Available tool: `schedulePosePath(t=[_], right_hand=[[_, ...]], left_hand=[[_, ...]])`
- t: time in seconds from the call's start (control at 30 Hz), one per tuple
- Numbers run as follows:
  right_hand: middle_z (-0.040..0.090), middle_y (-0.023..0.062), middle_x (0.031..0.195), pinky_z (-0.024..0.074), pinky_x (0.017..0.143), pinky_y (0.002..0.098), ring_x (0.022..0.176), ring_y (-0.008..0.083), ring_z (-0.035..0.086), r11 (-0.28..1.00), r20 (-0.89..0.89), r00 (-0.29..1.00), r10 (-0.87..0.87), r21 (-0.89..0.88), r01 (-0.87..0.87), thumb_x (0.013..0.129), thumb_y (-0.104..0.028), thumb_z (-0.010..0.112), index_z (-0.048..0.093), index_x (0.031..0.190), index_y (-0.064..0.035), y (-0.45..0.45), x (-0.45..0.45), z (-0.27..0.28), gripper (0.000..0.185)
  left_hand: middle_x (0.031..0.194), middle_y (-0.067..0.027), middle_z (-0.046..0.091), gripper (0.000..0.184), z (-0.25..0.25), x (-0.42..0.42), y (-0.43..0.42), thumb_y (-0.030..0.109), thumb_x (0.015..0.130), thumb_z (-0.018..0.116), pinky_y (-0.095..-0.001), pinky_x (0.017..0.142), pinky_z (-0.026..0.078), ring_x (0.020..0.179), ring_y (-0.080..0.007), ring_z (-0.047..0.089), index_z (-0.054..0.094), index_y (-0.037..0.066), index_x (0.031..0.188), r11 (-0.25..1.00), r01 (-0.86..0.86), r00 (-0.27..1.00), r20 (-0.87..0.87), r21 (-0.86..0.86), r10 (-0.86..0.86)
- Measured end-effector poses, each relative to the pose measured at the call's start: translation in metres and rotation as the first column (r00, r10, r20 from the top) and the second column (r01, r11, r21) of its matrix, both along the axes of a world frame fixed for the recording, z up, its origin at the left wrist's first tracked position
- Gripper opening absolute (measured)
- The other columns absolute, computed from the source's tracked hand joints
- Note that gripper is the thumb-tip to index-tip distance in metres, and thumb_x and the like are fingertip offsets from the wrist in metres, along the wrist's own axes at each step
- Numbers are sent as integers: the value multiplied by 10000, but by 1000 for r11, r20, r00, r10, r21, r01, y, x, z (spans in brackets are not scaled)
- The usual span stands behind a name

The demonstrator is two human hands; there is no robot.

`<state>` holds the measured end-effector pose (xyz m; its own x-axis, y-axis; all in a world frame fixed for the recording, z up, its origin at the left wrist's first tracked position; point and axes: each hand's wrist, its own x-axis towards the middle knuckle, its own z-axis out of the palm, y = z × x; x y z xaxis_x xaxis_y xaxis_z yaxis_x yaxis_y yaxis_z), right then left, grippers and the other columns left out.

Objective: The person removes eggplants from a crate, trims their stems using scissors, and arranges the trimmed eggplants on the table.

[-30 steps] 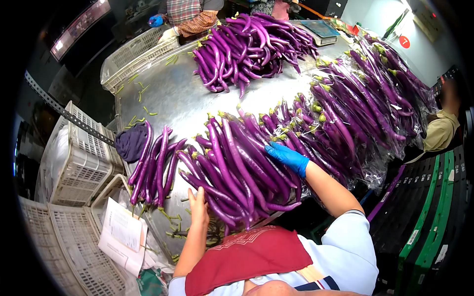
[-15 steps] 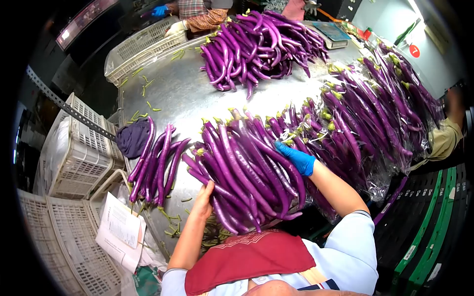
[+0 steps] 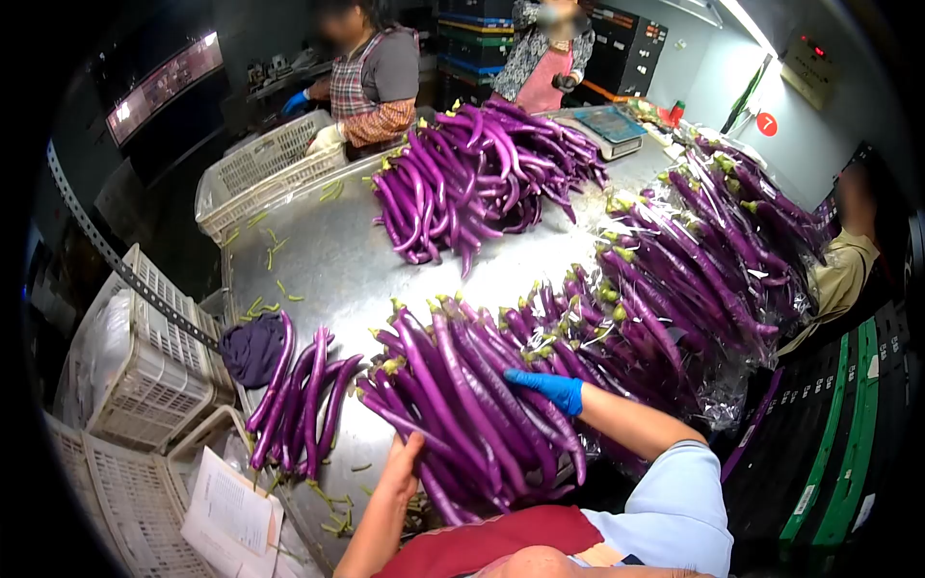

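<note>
A thick bundle of long purple eggplants [image 3: 472, 405] lies in front of me, stems pointing away. My left hand [image 3: 400, 464], bare, is closed around the bundle's left side with the thumb on top; its other fingers are hidden below. My right hand [image 3: 549, 391], in a blue glove, presses on the right side, fingers close together along the eggplants. Between them the two hands hold the bundle. Several loose eggplants [image 3: 308, 400] lie to its left beside a dark cloth [image 3: 252, 349]. Bagged eggplants [image 3: 665, 279] adjoin it on the right.
A large eggplant pile [image 3: 482, 173] covers the far part of the metal table [image 3: 308, 250], near a scale [image 3: 607, 133]. Plastic crates [image 3: 154, 356] stand at left, with papers [image 3: 231, 506] nearer me. Black and green crates [image 3: 838, 433] are stacked at right. A co-worker [image 3: 376, 87] stands across the table.
My view has tipped upward, so the table sits lower in the picture and more of the people opposite shows. Both hands stay on the bundle.
</note>
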<state>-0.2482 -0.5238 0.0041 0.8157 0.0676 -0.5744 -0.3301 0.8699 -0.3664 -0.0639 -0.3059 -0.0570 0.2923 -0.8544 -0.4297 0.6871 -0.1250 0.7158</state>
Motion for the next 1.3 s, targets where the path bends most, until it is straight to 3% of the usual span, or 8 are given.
schedulePosePath(t=[0.17,0.47,0.63,0.83,0.9,1.03,1.2,1.3], right_hand=[[498,142,1262,403,982,379,1106,242,529,963,100,991,-88,262,59,851,-379,579,434,1296,-66,8,4,-6,563],[559,153,1175,463,916,358,1011,235,587,983,87,988,-124,-123,134,851,-290,581,473,1244,-15,13,9,48,492],[539,171,1197,455,927,401,1039,261,574,988,154,977,-147,-22,152,857,-321,576,450,1269,-42,-29,44,92,513],[515,147,1237,403,979,426,1096,258,537,999,374,927,-35,24,28,913,-308,468,432,1286,-58,-101,148,136,450],[556,153,1180,433,952,414,1054,252,567,993,389,921,12,-113,35,915,-295,473,479,1234,-40,-136,192,134,409],[595,175,1102,493,874,414,974,260,609,962,335,932,135,-271,-42,880,-253,551,533,1173,-20,-206,275,108,375],[584,155,1133,449,912,384,1012,248,579,873,275,958,76,-482,69,799,-285,652,506,1209,-22,-255,346,60,509],[496,136,1250,414,923,337,1097,206,508,254,358,922,-144,-888,385,766,-273,682,398,1286,6,-299,407,-29,655]], left_hand=[[1323,-86,403,848,9,-7,-1,426,733,698,-403,1006,347,1206,-259,391,250,99,1374,999,3,1000,-1,-37,-3],[1273,-115,421,1006,46,-6,-27,483,618,771,-419,958,408,1151,-287,447,229,71,1359,965,-17,997,-71,-260,-2],[1192,-149,511,798,88,27,-70,493,718,685,-441,944,428,1092,-301,511,364,45,1295,953,-95,969,-245,-287,23],[1191,-161,539,753,113,135,-157,594,766,560,-447,961,409,1069,-299,540,440,43,1265,873,-51,986,-161,-485,-32],[1197,-169,534,724,118,179,-188,575,782,555,-452,965,404,1072,-303,539,443,47,1263,846,-3,961,-237,-533,-146],[1182,-172,542,640,99,264,-249,468,787,623,-467,953,414,1071,-291,543,464,32,1228,874,19,964,-222,-486,-144],[1200,-148,530,648,17,344,-321,386,802,648,-408,949,423,1090,-267,528,384,58,1294,934,-43,991,106,-353,86],[1291,-129,440,650,-28,349,-353,296,870,550,-359,940,404,1132,-239,478,212,62,1373,945,-328,793,542,-5,279]])
